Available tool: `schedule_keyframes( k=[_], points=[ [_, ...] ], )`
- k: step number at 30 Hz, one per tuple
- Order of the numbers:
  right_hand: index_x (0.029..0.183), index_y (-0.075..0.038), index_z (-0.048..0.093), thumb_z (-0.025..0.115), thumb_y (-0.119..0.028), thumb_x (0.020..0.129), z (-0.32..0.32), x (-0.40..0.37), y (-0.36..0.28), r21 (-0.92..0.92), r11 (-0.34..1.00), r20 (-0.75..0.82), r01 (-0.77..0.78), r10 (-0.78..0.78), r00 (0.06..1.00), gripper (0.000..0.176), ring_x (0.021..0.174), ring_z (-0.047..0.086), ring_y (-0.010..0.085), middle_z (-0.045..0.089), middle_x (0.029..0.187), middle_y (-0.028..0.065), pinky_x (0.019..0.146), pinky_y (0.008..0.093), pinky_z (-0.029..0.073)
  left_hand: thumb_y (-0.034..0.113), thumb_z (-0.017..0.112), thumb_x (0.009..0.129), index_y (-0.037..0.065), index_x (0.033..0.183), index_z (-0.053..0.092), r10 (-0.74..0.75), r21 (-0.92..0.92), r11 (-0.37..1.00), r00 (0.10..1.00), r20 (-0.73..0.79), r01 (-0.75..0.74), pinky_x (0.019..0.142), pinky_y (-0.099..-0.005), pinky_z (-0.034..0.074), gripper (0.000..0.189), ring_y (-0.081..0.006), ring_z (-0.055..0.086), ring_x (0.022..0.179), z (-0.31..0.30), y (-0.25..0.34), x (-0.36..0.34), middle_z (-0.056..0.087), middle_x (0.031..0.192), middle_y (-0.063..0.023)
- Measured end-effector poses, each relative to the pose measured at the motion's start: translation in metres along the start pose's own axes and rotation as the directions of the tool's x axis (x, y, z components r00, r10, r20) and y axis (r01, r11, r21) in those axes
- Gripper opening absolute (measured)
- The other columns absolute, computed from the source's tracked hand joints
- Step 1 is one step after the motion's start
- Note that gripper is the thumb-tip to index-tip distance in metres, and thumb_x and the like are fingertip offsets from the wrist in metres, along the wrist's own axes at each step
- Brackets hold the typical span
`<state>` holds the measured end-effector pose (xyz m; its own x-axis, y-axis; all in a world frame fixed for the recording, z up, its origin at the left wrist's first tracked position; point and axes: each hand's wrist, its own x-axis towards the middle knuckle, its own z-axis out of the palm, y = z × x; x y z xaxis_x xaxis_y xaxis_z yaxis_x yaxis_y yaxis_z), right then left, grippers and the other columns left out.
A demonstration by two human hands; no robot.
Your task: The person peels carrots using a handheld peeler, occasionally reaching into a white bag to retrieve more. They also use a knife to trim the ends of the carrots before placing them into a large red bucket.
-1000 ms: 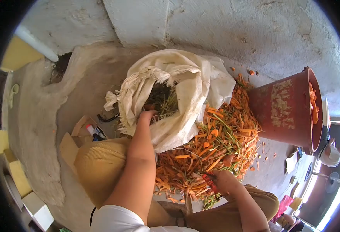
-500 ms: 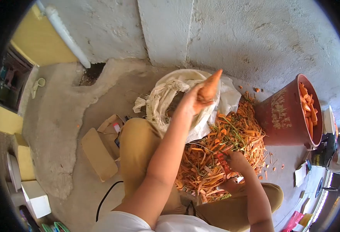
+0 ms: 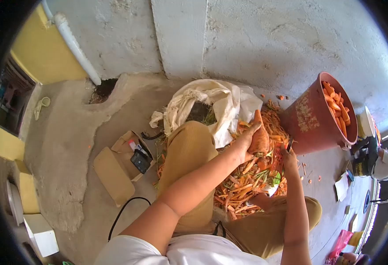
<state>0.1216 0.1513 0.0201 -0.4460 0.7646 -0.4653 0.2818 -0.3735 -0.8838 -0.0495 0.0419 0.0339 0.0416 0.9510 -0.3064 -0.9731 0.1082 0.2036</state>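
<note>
In the head view my left hand [image 3: 247, 143] is wrapped round a large unpeeled-looking carrot [image 3: 260, 140], its narrow tip pointing up. Close to its right side, my right hand [image 3: 289, 160] grips a red hand tool [image 3: 278, 158] with a dark end; its exact kind I cannot tell. Both hands are over a broad heap of orange carrot peelings [image 3: 236, 194] mixed with green stalks. Beyond my knee lies a white woven sack [image 3: 229, 99], its mouth open and more carrots' greenery showing inside.
A dark red bucket [image 3: 304, 117] of peeled carrots leans at the right by the wall [image 3: 264, 39]. On the left, an open cardboard box [image 3: 112, 176] holds a black device [image 3: 140, 161]. Another person [image 3: 370, 161] is at the far right edge.
My left hand has brought the carrot down and right, from over the sack to above the peelings. My right hand has risen with the red tool, so both hands are now close together.
</note>
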Motion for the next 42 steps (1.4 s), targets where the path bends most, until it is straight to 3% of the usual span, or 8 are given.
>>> schedule_keyframes(
  k=[5, 9, 10, 16, 25, 27, 31, 42],
  points=[
    [0.089, -0.004, 0.057, 0.054, -0.033, 0.081, -0.021, 0.008, 0.005, 0.267, 0.953, -0.048, 0.144, -0.136, 0.990, 0.029, 0.055, 0.054, 0.0119, 0.057, 0.069, 0.0017, 0.048, 0.0258, 0.044, 0.042, 0.062, 0.072, 0.007, 0.101, 0.046, 0.006, 0.243, 0.969, 0.986, -0.165, 0.034, 0.066, -0.0346, 0.049, 0.048, -0.0193, 0.057, 0.074, -0.002, -0.030, 0.018, 0.056, 0.084, -0.0069],
    [0.104, -0.003, 0.050, 0.054, -0.031, 0.082, -0.009, -0.012, -0.021, 0.499, 0.854, -0.154, 0.147, -0.080, 0.985, 0.036, 0.080, 0.057, 0.0169, 0.057, 0.094, 0.0055, 0.062, 0.0298, 0.049, 0.042, 0.057, 0.075, 0.007, 0.098, 0.047, -0.030, 0.264, 0.960, 0.968, -0.247, 0.097, 0.063, -0.0373, 0.049, 0.044, -0.0207, 0.057, 0.072, -0.011, -0.037, 0.027, 0.056, 0.082, -0.0088],
    [0.111, -0.003, 0.046, 0.052, -0.030, 0.083, -0.018, -0.010, -0.020, 0.512, 0.855, -0.038, 0.080, -0.071, 0.997, 0.039, 0.090, 0.054, 0.0183, 0.054, 0.104, 0.0056, 0.068, 0.0320, 0.049, 0.042, 0.056, 0.076, 0.007, 0.098, 0.047, -0.018, 0.265, 0.959, 0.960, -0.279, 0.096, 0.062, -0.0377, 0.049, 0.043, -0.0210, 0.057, 0.071, -0.010, -0.038, 0.028, 0.056, 0.082, -0.0091],
    [0.110, -0.006, 0.048, 0.049, -0.026, 0.085, -0.015, -0.007, -0.023, 0.650, 0.753, 0.002, 0.104, -0.138, 0.990, 0.032, 0.083, 0.056, 0.0163, 0.056, 0.099, 0.0056, 0.063, 0.0286, 0.049, 0.041, 0.051, 0.078, 0.007, 0.093, 0.047, -0.049, 0.189, 0.976, 0.954, -0.296, 0.109, 0.058, -0.0379, 0.049, 0.037, -0.0208, 0.057, 0.063, -0.015, -0.041, 0.040, 0.055, 0.075, -0.0078],
    [0.093, -0.012, 0.055, 0.056, -0.031, 0.080, 0.013, -0.032, -0.057, 0.484, 0.865, -0.126, 0.133, -0.082, 0.989, 0.024, 0.040, 0.045, 0.0049, 0.054, 0.070, -0.0039, 0.029, 0.0131, 0.030, 0.036, 0.046, 0.081, 0.009, 0.087, 0.048, -0.100, 0.040, 0.994, 0.994, -0.044, 0.102, 0.056, -0.0351, 0.049, 0.027, -0.0186, 0.056, 0.060, -0.009, -0.037, 0.044, 0.055, 0.072, -0.0060],
    [0.081, -0.012, 0.055, 0.060, -0.032, 0.077, 0.015, -0.026, -0.057, 0.472, 0.866, -0.154, 0.168, -0.107, 0.982, 0.022, 0.049, 0.048, 0.0053, 0.050, 0.063, -0.0036, 0.038, 0.0194, 0.038, 0.038, 0.049, 0.079, 0.010, 0.085, 0.049, -0.099, 0.031, 0.994, 0.994, -0.049, 0.101, 0.051, -0.0319, 0.049, 0.029, -0.0168, 0.056, 0.056, -0.012, -0.041, 0.048, 0.055, 0.069, -0.0046],
    [0.088, -0.005, 0.051, 0.059, -0.015, 0.079, 0.019, -0.012, -0.048, 0.332, 0.888, -0.215, 0.319, -0.258, 0.942, 0.015, 0.057, 0.053, 0.0106, 0.056, 0.074, 0.0016, 0.048, 0.0230, 0.044, 0.037, 0.048, 0.081, 0.009, 0.086, 0.052, -0.043, 0.185, 0.979, 0.979, -0.200, 0.081, 0.058, -0.0328, 0.049, 0.029, -0.0182, 0.057, 0.062, -0.001, -0.034, 0.041, 0.057, 0.073, -0.0044],
    [0.088, -0.002, 0.053, 0.059, -0.016, 0.079, 0.040, -0.034, -0.057, -0.135, 0.894, -0.341, 0.427, -0.446, 0.827, 0.017, 0.056, 0.051, 0.0081, 0.058, 0.070, 0.0030, 0.048, 0.0240, 0.043, 0.029, 0.033, 0.088, 0.006, 0.099, 0.050, -0.179, 0.124, 0.974, 0.978, -0.103, 0.191, 0.067, -0.0373, 0.050, 0.030, -0.0213, 0.058, 0.077, -0.002, -0.038, 0.031, 0.058, 0.089, -0.0090]
  ],
)
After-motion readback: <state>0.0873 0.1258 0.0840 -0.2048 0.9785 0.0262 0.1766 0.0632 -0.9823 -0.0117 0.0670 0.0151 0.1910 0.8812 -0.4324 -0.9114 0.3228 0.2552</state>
